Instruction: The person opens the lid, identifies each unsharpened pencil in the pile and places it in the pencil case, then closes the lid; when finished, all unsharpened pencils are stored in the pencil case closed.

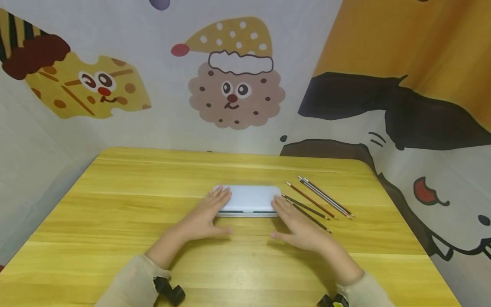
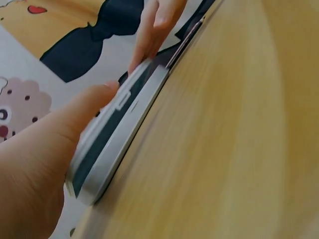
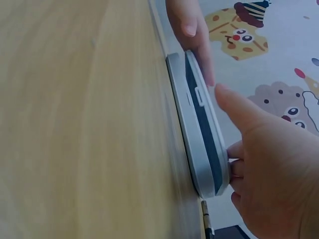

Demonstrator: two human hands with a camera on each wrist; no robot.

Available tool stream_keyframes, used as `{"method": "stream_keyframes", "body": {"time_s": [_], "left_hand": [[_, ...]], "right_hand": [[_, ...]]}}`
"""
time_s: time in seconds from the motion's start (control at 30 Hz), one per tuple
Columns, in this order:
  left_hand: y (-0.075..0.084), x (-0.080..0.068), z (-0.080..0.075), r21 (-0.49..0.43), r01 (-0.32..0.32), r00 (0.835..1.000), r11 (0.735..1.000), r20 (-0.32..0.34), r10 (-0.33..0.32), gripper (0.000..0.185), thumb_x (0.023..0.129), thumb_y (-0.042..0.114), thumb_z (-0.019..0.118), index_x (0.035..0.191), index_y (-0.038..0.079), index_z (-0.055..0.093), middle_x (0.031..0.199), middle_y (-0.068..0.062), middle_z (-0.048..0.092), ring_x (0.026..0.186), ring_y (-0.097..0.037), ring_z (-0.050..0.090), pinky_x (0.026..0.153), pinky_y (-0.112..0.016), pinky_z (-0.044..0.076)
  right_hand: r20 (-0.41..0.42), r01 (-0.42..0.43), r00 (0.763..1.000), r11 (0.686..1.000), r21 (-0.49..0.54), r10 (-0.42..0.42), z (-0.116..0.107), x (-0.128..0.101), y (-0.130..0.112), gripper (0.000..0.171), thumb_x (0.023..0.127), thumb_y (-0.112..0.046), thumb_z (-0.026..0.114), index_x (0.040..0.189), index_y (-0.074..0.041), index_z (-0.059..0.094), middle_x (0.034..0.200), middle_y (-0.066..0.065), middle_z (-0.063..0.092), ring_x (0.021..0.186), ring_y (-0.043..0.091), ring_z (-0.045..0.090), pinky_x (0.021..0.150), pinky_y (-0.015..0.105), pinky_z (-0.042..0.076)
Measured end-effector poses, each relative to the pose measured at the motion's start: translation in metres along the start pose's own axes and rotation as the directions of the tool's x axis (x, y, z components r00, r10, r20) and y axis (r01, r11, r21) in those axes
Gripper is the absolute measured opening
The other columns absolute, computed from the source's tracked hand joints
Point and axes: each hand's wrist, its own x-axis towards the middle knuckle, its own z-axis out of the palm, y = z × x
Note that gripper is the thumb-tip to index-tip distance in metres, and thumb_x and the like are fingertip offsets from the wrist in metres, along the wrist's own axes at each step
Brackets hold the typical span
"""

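Observation:
A pale, flat pencil case with rounded corners lies on the table, its lid tilted slightly up along the front. A dark strip shows in the gap between lid and silver base, and a small clasp tab sits at the lid's front edge. My left hand rests its straight fingers on the lid's left end, thumb held out in front of the case. At the opposite end my right hand touches the lid with extended fingers, its thumb also spread away.
Several pencils lie slanted on the wooden table, just right of the case and near the right hand. Behind the table's back edge hangs a cloth printed with cartoon figures.

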Motion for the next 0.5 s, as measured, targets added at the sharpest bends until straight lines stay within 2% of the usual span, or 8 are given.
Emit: {"method": "stream_keyframes", "body": {"time_s": [0.23, 0.5], "left_hand": [[0.013, -0.002, 0.001, 0.07, -0.072, 0.994, 0.995, 0.084, 0.066, 0.102, 0.081, 0.065, 0.061, 0.151, 0.002, 0.022, 0.157, -0.016, 0.009, 0.144, -0.032, 0.002, 0.114, -0.046, 0.007], [0.018, -0.002, 0.0, 0.139, -0.065, 0.991, 0.988, 0.127, 0.047, 0.106, 0.079, 0.068, 0.059, 0.152, 0.004, 0.018, 0.158, -0.017, 0.003, 0.144, -0.033, 0.002, 0.114, -0.045, 0.007]], "right_hand": [[0.024, 0.007, 1.0, 1.0, -0.027, -0.006, 0.009, 0.002, -0.005, 0.094, 0.088, -0.054, 0.06, 0.151, 0.0, 0.016, 0.157, 0.017, 0.003, 0.144, 0.031, 0.005, 0.113, 0.049, 0.014], [0.011, 0.002, 1.0, 0.998, -0.065, -0.001, 0.015, 0.003, -0.006, 0.097, 0.087, -0.057, 0.059, 0.152, -0.001, 0.014, 0.158, 0.016, 0.002, 0.144, 0.03, 0.005, 0.113, 0.047, 0.014]]}}
